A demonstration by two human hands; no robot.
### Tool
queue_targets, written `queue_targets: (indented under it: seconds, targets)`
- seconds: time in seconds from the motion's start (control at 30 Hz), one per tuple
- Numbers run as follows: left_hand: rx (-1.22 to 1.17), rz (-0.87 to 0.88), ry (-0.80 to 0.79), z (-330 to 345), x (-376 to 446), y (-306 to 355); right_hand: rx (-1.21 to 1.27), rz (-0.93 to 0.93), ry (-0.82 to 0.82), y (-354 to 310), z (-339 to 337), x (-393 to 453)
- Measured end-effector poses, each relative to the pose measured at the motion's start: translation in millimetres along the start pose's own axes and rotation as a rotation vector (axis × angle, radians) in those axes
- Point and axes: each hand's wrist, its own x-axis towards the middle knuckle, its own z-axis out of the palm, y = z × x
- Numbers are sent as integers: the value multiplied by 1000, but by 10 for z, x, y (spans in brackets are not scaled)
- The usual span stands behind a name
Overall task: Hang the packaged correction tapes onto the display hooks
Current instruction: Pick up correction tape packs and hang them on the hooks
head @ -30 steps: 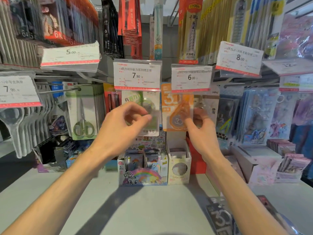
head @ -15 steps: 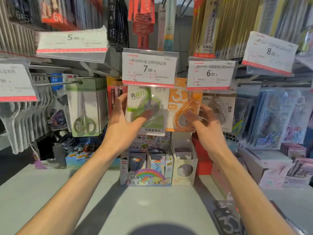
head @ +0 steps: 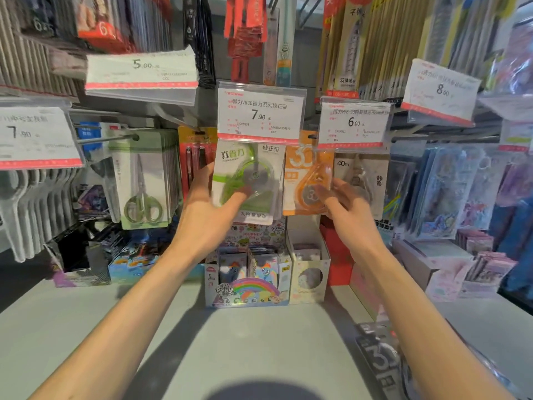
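Green-and-white carded correction tape pack [head: 248, 180] now hanging under price tag; left hand [head: 207, 215] pinching it, right hand [head: 346, 209] spreading, releasing orange pack [head: 308, 180].

- Left hand [head: 207, 215] gripping green correction tape pack [head: 249, 180], thumb across its front, fingers behind its left edge.
- Pack hanging under 7.90 price tag [head: 259, 114].
- Right hand [head: 349, 215] reaching up, fingers spread, fingertips touching orange correction tape pack [head: 305, 174] beneath 6.00 price tag [head: 353, 124].
- Grey 40m pack [head: 366, 174] just right of orange one.
- Packaged scissors [head: 142, 180] hanging at left.
- Rainbow pony card box [head: 245, 281] standing on grey shelf [head: 86, 327] below.
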Motion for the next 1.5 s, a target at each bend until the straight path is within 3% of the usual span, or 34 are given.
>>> queue_targets:
  seconds: [0.2, 0.4, 0.8, 1.0, 1.27, 1.4, 1.5]
  targets:
    - [-80, -66, -15, -209, -314, -272, 59, 90, 82, 18, -178, -511]
    - [-262, -209, 95, -114, -871, -507, 105, 144, 113, 244, -472, -1050]
    - [-424, -324, -87, 1355, -1764, -55, 146, 210, 91, 881, -1793, -1438]
    - [-293, -355, -108, 2246, -1936, -5, 90, 264, 13, 1347, -2518, -1259]
    - [308, -385, -354, 2615, -1842, -311, -278, 190, -182, 1945, -2878, -1021]
    - [313, -413, -473, 2643, -1785, -312, -420, 241, -239, 2049, -2885, -970]
    - [176, -525, -486, 2626, -1789, -324, -512, 265, -265, 1991, -2844, -926]
